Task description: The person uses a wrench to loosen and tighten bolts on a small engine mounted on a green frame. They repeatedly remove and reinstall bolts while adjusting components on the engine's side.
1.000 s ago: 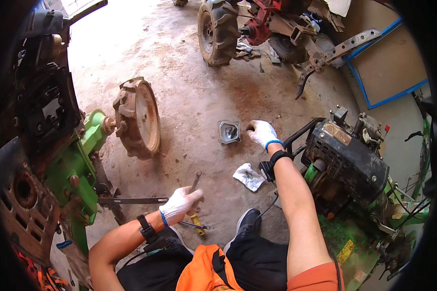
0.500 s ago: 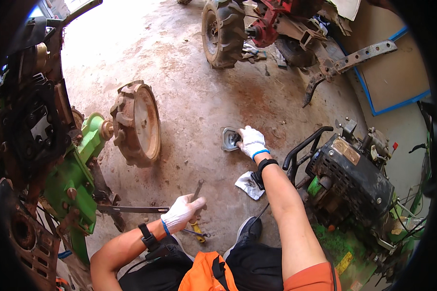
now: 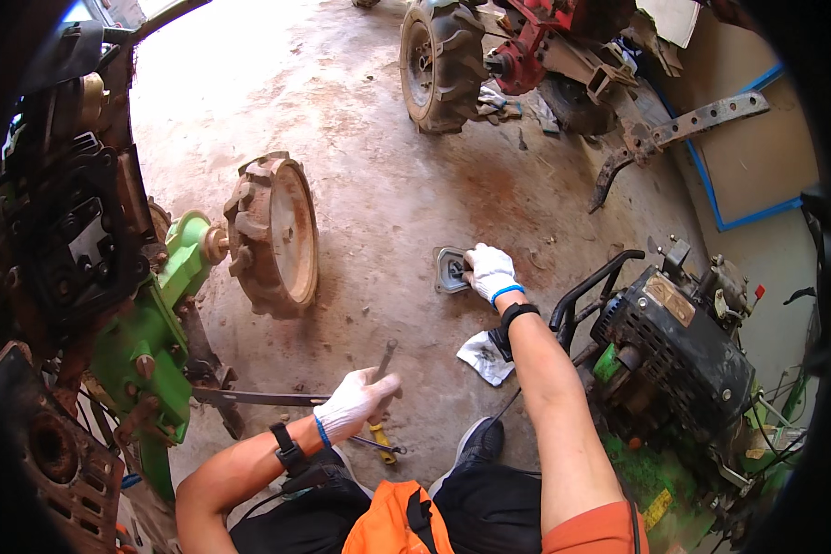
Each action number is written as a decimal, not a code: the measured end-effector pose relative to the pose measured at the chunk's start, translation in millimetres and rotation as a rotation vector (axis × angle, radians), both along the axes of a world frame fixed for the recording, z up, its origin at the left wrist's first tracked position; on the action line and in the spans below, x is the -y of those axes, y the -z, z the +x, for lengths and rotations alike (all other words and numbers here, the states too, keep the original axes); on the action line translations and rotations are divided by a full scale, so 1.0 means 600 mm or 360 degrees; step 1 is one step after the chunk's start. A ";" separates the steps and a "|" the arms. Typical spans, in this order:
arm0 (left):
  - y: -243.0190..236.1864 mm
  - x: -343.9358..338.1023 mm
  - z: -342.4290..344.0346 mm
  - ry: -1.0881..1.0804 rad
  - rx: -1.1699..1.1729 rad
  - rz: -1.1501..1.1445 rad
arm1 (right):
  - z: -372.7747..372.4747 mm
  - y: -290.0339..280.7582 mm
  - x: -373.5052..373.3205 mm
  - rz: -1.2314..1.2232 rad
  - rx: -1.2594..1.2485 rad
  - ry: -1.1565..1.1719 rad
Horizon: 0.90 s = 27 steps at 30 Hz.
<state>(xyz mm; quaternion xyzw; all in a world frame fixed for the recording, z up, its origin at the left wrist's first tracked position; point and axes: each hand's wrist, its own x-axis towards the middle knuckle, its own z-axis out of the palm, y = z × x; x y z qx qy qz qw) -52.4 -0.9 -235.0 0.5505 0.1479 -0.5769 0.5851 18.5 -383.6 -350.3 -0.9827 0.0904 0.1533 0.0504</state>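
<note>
My left hand (image 3: 351,405), in a white glove, is closed round a metal wrench (image 3: 388,355), its end pointing forward. Below it on the floor lies a yellow-handled tool (image 3: 380,439), beside another dark tool. My right hand (image 3: 491,273), also gloved, reaches into a small metal tray (image 3: 440,268) on the concrete floor, fingers curled over its right side at the dark small parts inside; what they grip is hidden. A white cloth (image 3: 478,361) lies below that hand, partly behind my forearm.
Green machinery (image 3: 143,360) stands at left, with a rusty lugged wheel (image 3: 286,231) beside it and a dark bar (image 3: 258,397). A black engine (image 3: 674,342) on a green frame is at right. A red machine (image 3: 526,65) with tyres is ahead; blue-edged board (image 3: 748,166) leans at right.
My right hand has moved left from beside the tray onto its contents, its fingers now curled there. My left hand still holds the wrench. The view has shifted slightly.
</note>
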 end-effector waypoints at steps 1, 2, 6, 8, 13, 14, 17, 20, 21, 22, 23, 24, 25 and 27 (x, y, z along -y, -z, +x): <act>-0.001 0.001 0.000 0.0000 0.0023 -0.0028 | -0.001 -0.003 0.003 0.0014 0.0029 -0.0030; -0.003 0.001 0.001 -0.0003 0.0025 -0.0028 | -0.004 -0.007 0.006 0.0019 0.0047 -0.0047; -0.013 0.005 0.012 0.0012 0.0124 0.0017 | -0.003 -0.053 0.026 0.0332 0.0024 0.0041; -0.022 0.006 0.030 -0.0026 0.0255 -0.0011 | 0.005 -0.093 0.031 0.0811 -0.0042 0.0283; -0.059 0.018 0.088 -0.0356 0.0686 0.0007 | 0.031 -0.213 -0.034 0.1760 -0.0235 0.0363; -0.068 0.021 0.099 -0.0445 0.0731 -0.0044 | 0.033 -0.238 -0.054 0.1862 -0.0242 0.0291; -0.095 0.025 0.120 -0.0561 0.0838 -0.0065 | 0.034 -0.305 -0.116 0.1905 -0.0156 0.0015; -0.117 0.022 0.123 -0.0526 0.0842 -0.0127 | 0.033 -0.352 -0.170 0.1943 -0.0118 -0.0156; -0.123 0.019 0.122 -0.0524 0.0819 -0.0130 | 0.031 -0.364 -0.181 0.1963 -0.0102 -0.0217; -0.128 0.017 0.119 -0.0548 0.0786 -0.0186 | 0.029 -0.373 -0.189 0.1913 -0.0106 -0.0286; -0.133 0.013 0.117 -0.0560 0.0791 -0.0224 | 0.028 -0.380 -0.194 0.1945 -0.0148 -0.0235; -0.137 0.010 0.114 -0.0579 0.0769 -0.0241 | 0.025 -0.385 -0.196 0.2012 -0.0159 -0.0221; -0.141 0.006 0.111 -0.0611 0.0716 -0.0217 | 0.024 -0.387 -0.196 0.2122 -0.0154 -0.0248; -0.149 0.005 0.105 -0.0688 0.0750 -0.0265 | 0.024 -0.388 -0.189 0.2154 -0.0116 -0.0076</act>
